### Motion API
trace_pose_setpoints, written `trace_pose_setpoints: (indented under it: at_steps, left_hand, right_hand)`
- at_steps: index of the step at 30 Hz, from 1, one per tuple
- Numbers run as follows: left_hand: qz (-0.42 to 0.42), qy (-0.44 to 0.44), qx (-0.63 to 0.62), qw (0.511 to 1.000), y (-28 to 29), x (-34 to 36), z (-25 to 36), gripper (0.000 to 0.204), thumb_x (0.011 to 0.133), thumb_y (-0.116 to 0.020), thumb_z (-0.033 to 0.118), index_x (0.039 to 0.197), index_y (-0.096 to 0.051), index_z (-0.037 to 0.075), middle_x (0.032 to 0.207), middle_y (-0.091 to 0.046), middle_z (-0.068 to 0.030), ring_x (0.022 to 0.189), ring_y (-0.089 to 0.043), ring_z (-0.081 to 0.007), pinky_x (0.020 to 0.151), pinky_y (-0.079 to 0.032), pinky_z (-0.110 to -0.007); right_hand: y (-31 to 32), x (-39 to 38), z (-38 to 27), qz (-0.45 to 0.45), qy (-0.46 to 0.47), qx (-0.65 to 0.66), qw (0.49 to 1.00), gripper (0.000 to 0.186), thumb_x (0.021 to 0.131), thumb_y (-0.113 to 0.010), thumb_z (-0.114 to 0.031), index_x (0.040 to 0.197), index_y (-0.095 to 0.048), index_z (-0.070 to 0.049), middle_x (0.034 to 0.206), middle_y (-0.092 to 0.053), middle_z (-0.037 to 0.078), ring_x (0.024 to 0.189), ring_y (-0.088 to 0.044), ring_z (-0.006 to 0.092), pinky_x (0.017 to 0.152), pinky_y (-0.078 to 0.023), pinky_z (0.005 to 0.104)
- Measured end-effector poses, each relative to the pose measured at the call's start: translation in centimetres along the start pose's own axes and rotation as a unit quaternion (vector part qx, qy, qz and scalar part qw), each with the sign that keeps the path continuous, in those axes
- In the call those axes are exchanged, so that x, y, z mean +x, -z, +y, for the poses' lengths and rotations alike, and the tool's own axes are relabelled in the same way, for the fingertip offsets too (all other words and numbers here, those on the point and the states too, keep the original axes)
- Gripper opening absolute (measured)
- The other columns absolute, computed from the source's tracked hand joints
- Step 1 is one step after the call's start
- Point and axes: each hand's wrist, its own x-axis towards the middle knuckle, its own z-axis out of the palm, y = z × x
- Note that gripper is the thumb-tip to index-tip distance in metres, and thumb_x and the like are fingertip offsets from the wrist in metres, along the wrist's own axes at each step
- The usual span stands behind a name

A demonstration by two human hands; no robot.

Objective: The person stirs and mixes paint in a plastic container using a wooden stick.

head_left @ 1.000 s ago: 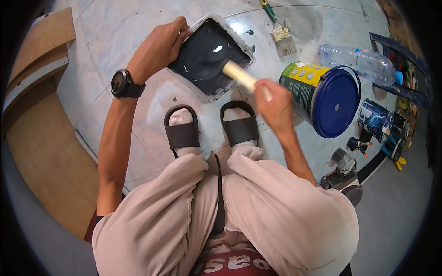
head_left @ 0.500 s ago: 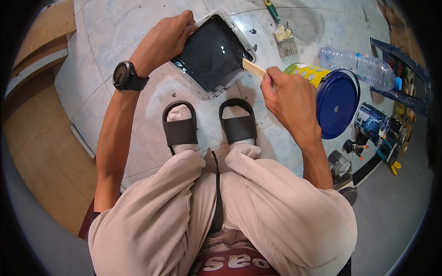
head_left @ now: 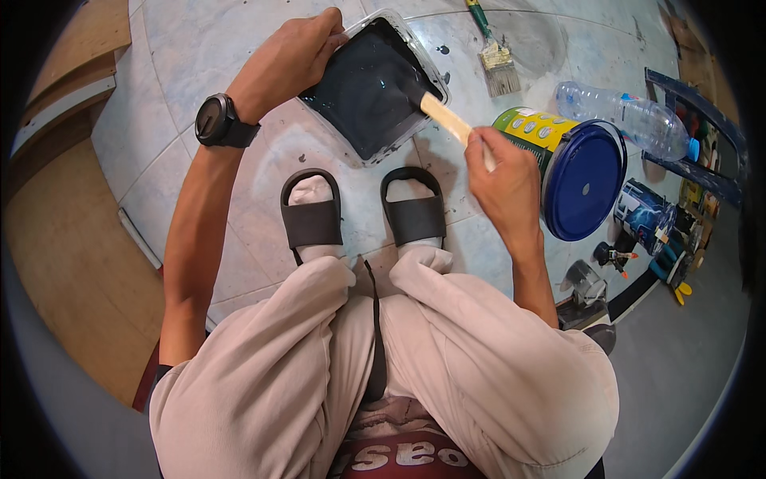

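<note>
A clear rectangular plastic tub (head_left: 345,146) stands on the floor beyond my feet, with dark, glossy paint (head_left: 359,100) in it. My left hand (head_left: 289,64), a black watch on its wrist, has its fingers closed on the tub's upper left rim; the fingertips are partly hidden. Gripped in my right hand (head_left: 507,180) is a pale wooden stick (head_left: 447,117). It slants into the paint from the tub's right side, and its far end is dark with paint.
Right of the tub are a paintbrush (head_left: 499,68) with a green handle, a yellow-green bucket with a blue lid (head_left: 585,180), and a clear plastic bottle (head_left: 630,120). A dark blue frame (head_left: 702,176) and a smaller can (head_left: 641,209) lie farther right. Wooden boards (head_left: 80,263) line the left.
My right hand has shifted right and slightly down, drawing the stick so more pale wood shows. A paint-coated part now shows above the surface. The left hand keeps its hold on the rim.
</note>
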Motion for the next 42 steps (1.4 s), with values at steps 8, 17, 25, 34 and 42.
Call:
trace_pose_setpoints:
  at_steps: [8,17,25,34,42]
  left_hand:
    - [-0.015,0.013,0.026,0.999,-0.1,0.4,0.4,0.014,0.104,-0.057,0.013,0.106,-0.055,-0.001,0.080,-0.065,-0.0233,0.077,-0.064,-0.0447,0.067,-0.048,-0.048]
    - [-0.004,-0.003,0.016,1.000,-0.1,0.4,0.0,0.014,0.104,-0.058,0.013,0.106,-0.055,-0.001,0.081,-0.065,-0.0232,0.076,-0.064,-0.0434,0.067,-0.048,-0.047]
    - [0.000,-0.020,0.015,1.000,-0.2,0.4,-0.1,0.014,0.104,-0.057,0.013,0.106,-0.056,-0.001,0.084,-0.067,-0.0221,0.078,-0.065,-0.0435,0.067,-0.048,-0.047]
    - [-0.024,-0.005,0.029,0.999,-0.2,0.9,-0.3,0.013,0.103,-0.058,0.012,0.106,-0.055,-0.001,0.088,-0.067,-0.0227,0.082,-0.065,-0.0447,0.069,-0.049,-0.047]
    - [-0.005,-0.020,0.009,1.000,-0.4,0.6,-0.8,0.013,0.103,-0.058,0.011,0.106,-0.056,-0.001,0.088,-0.068,-0.0224,0.084,-0.065,-0.0447,0.070,-0.049,-0.048]
  right_hand:
    - [-1.5,0.6,-1.6,-0.118,-0.030,0.119,0.985,0.024,0.094,-0.061,-0.021,0.091,-0.070,0.000,0.068,-0.062,0.026,0.062,-0.064,0.0440,0.059,-0.049,0.0483]
    - [0.6,0.9,-2.2,-0.066,0.005,-0.074,0.995,0.024,0.093,-0.060,-0.020,0.087,-0.069,0.001,0.073,-0.065,0.027,0.068,-0.065,0.0463,0.060,-0.050,0.0482]
    - [-0.5,3.3,-2.5,0.007,-0.008,0.049,0.999,0.025,0.091,-0.062,-0.021,0.081,-0.070,0.000,0.070,-0.064,0.026,0.068,-0.064,0.0484,0.062,-0.052,0.0508]
    - [-0.4,2.3,-2.6,-0.068,0.008,0.027,0.997,0.024,0.092,-0.062,-0.021,0.083,-0.072,-0.001,0.068,-0.065,0.026,0.067,-0.066,0.0460,0.061,-0.052,0.0515]
    - [1.0,2.8,-2.8,-0.014,0.020,-0.092,0.995,0.025,0.091,-0.062,-0.021,0.080,-0.071,0.000,0.068,-0.065,0.025,0.066,-0.066,0.0455,0.061,-0.051,0.0495]
